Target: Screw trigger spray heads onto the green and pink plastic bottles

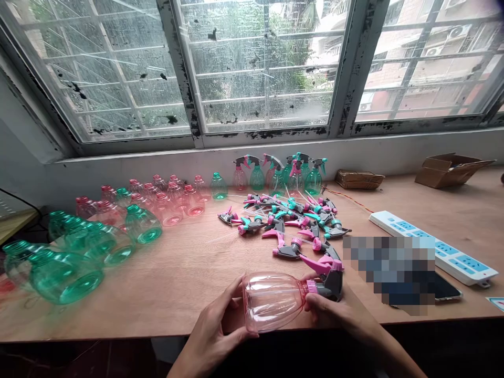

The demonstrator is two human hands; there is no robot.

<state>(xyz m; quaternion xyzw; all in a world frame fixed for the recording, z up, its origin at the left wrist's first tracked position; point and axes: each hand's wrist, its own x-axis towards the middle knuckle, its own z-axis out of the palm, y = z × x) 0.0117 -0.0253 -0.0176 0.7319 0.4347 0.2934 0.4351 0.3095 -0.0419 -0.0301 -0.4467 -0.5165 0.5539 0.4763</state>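
Observation:
A clear pink spray bottle [271, 302] lies on its side in the air over the table's front edge, its base to the left. My left hand [220, 317] is closed round the base end. At the neck, my right hand [328, 310] grips the pink collar with thumb and fingers. The grey and pink spray head [331, 278] sits on the neck, its pink trigger pointing up and left. Just beyond lies a heap of loose spray heads [291, 210] in grey, pink and teal, some with thin clear tubes.
Green bottles [66, 275] and pink bottles [169, 207] without heads stand at the left. Several bottles with spray heads [256, 173] stand by the window wall. To the right are a white power strip [433, 247], a blurred-out dark phone [444, 287], a brown parcel [359, 179] and an open carton [449, 170].

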